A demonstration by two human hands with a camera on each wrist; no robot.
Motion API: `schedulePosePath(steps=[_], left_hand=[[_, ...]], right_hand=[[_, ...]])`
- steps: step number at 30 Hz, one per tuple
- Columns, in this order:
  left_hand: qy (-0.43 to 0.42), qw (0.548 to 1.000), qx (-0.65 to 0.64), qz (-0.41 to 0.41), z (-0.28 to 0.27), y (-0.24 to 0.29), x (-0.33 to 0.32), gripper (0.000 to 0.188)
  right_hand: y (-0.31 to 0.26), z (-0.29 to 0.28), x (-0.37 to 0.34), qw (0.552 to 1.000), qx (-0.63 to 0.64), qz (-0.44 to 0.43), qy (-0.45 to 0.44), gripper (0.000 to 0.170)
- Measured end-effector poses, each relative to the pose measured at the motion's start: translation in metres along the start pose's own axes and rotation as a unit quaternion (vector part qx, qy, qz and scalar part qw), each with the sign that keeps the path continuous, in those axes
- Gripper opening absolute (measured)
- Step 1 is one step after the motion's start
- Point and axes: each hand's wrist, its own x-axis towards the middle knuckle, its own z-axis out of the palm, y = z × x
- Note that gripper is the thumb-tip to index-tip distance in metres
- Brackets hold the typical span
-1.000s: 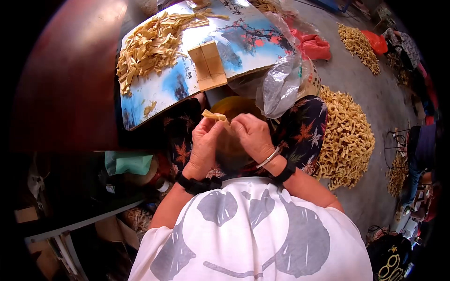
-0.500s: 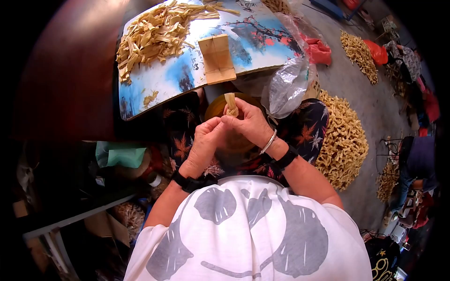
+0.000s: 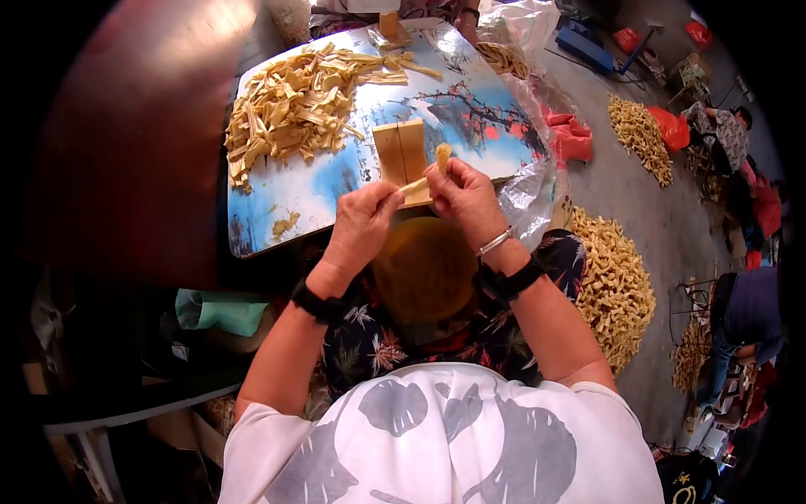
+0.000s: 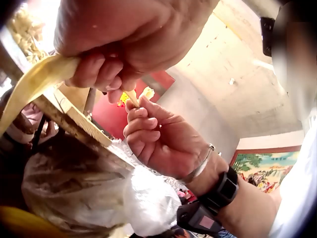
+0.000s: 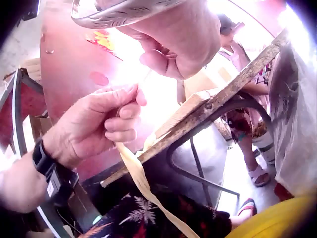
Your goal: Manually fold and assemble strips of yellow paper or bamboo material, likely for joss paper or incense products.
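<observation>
In front of the wooden stand, my left hand (image 3: pixel 363 220) grips a pale yellow strip (image 3: pixel 413 186), stretched between both hands. The strip's long free tail (image 5: pixel 138 173) hangs below the left fist in the right wrist view. My right hand (image 3: pixel 464 200) pinches the strip near its bunched, knotted end (image 3: pixel 442 154), which pokes up past thumb and forefinger. The wooden stand (image 3: pixel 395 151), with a dark line down its upright board, is at the table's near edge, just beyond the hands. Below them, a yellowish round basin (image 3: pixel 424 269) sits between the knees.
A heap of loose pale strips (image 3: pixel 290 109) covers the left of the painted table (image 3: pixel 327 193). Clear plastic bags (image 3: pixel 527 197) hang at its right corner. A big pile of knotted pieces (image 3: pixel 611 286) lies on the floor to the right. Other people (image 3: pixel 747 302) are at the far right.
Both hands have moved from above the basin forward to the wooden stand, and they are farther apart, with the strip drawn out between them.
</observation>
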Motion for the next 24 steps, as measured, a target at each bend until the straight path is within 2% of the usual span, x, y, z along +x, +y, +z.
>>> schedulePosePath(steps=[2, 5, 6, 7, 9, 10, 14, 16, 17, 18, 20, 21, 24], left_hand=[[0.045, 0.994, 0.076, 0.06, 0.004, -0.015, 0.025, 0.012], [0.055, 0.996, 0.067, 0.009, 0.006, -0.032, 0.049, 0.014], [0.059, 0.997, 0.058, -0.006, 0.007, -0.036, 0.054, 0.014], [0.059, 0.997, 0.031, -0.042, 0.01, -0.038, 0.057, 0.016], [0.068, 0.995, -0.014, -0.066, 0.018, -0.046, 0.06, 0.017], [0.071, 0.994, -0.036, -0.081, 0.021, -0.049, 0.06, 0.018], [0.086, 0.988, -0.017, -0.126, 0.024, -0.051, 0.055, 0.021], [0.113, 0.978, -0.029, -0.173, 0.016, -0.065, 0.052, 0.023], [0.082, 0.973, -0.085, -0.201, 0.01, -0.07, 0.048, 0.022], [0.065, 0.955, -0.187, -0.22, 0.006, -0.059, 0.04, 0.021], [0.033, 0.889, -0.383, -0.249, -0.007, -0.027, 0.024, 0.019], [0.008, 0.872, -0.429, -0.234, -0.006, -0.026, 0.015, 0.019], [0.001, 0.899, -0.375, -0.225, 0.008, -0.004, -0.017, 0.018]], right_hand=[[0.007, 0.0, 0.023, 0.999, 0.003, -0.046, 0.02, 0.018], [0.018, -0.002, 0.048, 0.982, -0.138, -0.111, 0.074, 0.017], [0.02, -0.001, 0.055, 0.967, -0.192, -0.137, 0.094, 0.017], [0.023, 0.0, 0.059, 0.916, -0.313, -0.211, 0.135, 0.015], [0.023, 0.001, 0.065, 0.872, -0.402, -0.249, 0.129, 0.014], [0.023, 0.003, 0.063, 0.847, -0.444, -0.265, 0.125, 0.014], [0.024, -0.003, 0.051, 0.814, -0.525, -0.227, 0.105, 0.014], [0.017, -0.011, 0.036, 0.821, -0.515, -0.226, 0.095, 0.013], [0.014, -0.015, 0.028, 0.828, -0.508, -0.222, 0.083, 0.013], [0.011, -0.017, 0.017, 0.837, -0.499, -0.216, 0.068, 0.013], [0.011, -0.023, -0.007, 0.864, -0.463, -0.197, 0.028, 0.015], [0.012, -0.026, -0.019, 0.877, -0.443, -0.187, 0.005, 0.017], [0.011, -0.022, -0.052, 0.891, -0.439, -0.113, -0.021, 0.026]])
